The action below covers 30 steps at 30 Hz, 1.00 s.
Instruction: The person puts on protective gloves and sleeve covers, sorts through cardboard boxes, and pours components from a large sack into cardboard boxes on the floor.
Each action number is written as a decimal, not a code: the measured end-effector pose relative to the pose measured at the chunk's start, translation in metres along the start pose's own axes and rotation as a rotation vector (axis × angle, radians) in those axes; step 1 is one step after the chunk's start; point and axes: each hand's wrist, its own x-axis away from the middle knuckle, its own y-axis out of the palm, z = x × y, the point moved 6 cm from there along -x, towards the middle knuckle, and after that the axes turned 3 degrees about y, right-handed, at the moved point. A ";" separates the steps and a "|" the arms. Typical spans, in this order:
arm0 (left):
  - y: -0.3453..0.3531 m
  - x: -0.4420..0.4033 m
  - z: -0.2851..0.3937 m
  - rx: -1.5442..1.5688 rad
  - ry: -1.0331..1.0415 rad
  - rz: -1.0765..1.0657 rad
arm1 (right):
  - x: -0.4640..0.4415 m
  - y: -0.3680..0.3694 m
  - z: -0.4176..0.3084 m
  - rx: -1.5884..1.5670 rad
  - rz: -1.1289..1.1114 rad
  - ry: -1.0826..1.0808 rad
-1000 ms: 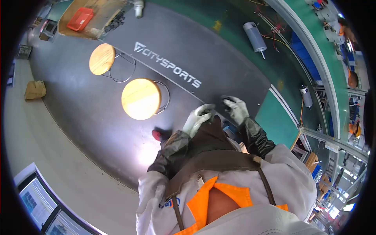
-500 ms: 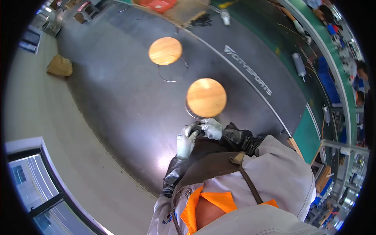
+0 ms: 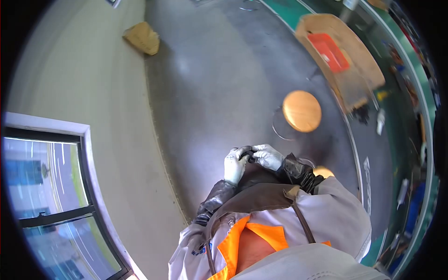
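Note:
In the head view, both my hands are in whitish gloves with dark sleeve covers on the forearms. My left hand (image 3: 234, 165) and my right hand (image 3: 268, 157) meet in front of my brown apron (image 3: 266, 191). Between them sits a small black object (image 3: 251, 157), too small and covered for its kind to be made out. The fingers of both hands are closed on it from either side.
A round wooden stool (image 3: 302, 111) stands ahead to the right, with a second stool (image 3: 323, 172) partly hidden by my right arm. Beyond is a workbench holding a red tray (image 3: 328, 52). On the left are a wall, a window (image 3: 46, 175) and a brown paper bag (image 3: 142, 38).
My view has turned left: stools, bench and red tray have shifted right, and more of the window shows. Both hands keep hold of the small black object.

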 end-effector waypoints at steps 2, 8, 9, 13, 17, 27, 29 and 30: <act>-0.038 -0.050 -0.022 0.029 -0.095 0.032 | -0.070 0.005 -0.028 0.046 -0.055 0.033; -0.117 -0.235 -0.102 0.012 -0.134 0.251 | -0.271 -0.020 -0.122 0.046 0.128 0.070; -0.131 -0.272 -0.112 0.017 -0.137 0.252 | -0.303 -0.020 -0.145 0.049 0.133 0.074; -0.185 -0.431 -0.146 0.022 -0.118 0.191 | -0.427 -0.024 -0.252 -0.014 0.190 -0.014; -0.215 -0.584 -0.150 0.047 0.044 0.068 | -0.513 -0.049 -0.357 -0.154 0.274 -0.128; -0.285 -0.958 -0.283 0.077 0.011 -0.011 | -0.750 -0.221 -0.628 -0.298 0.409 -0.442; -0.321 -1.018 -0.317 0.119 -0.052 0.020 | -0.807 -0.225 -0.688 -0.182 0.426 -0.392; -0.339 -1.044 -0.335 0.176 -0.118 0.063 | -0.839 -0.225 -0.719 -0.186 0.432 -0.381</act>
